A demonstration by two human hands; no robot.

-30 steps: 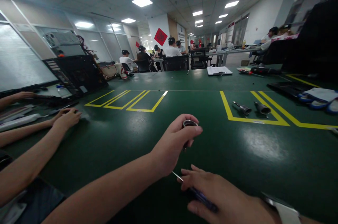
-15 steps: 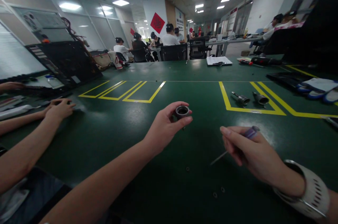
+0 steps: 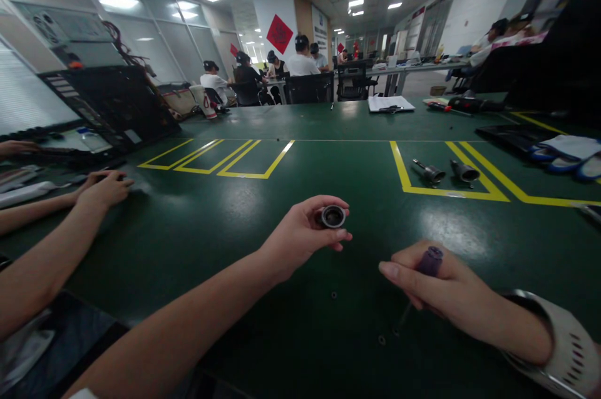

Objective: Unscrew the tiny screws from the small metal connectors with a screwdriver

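My left hand (image 3: 300, 235) is closed around a cup-shaped metal part (image 3: 333, 216), its round open mouth facing me, above the green table. In my right hand (image 3: 446, 280) is a screwdriver (image 3: 431, 261) with a purple handle; its thin shaft points down toward the table. Near the shaft's lower end lie small nut-like rings, one (image 3: 382, 340) slightly left of it. Another small ring (image 3: 333, 295) lies farther left, below my left hand.
Two metal socket-like parts (image 3: 429, 171) (image 3: 464, 171) lie inside a yellow taped outline at right. A clipboard with paper (image 3: 390, 104) is at the back. On the left, a co-worker's hands (image 3: 106, 189) rest over the table. Blue-and-white items (image 3: 570, 155) sit at far right.
My left hand has moved down and slightly right, tilting the metal part's mouth more toward me. My right hand has lowered, and the screwdriver now points more steeply down near the small rings.
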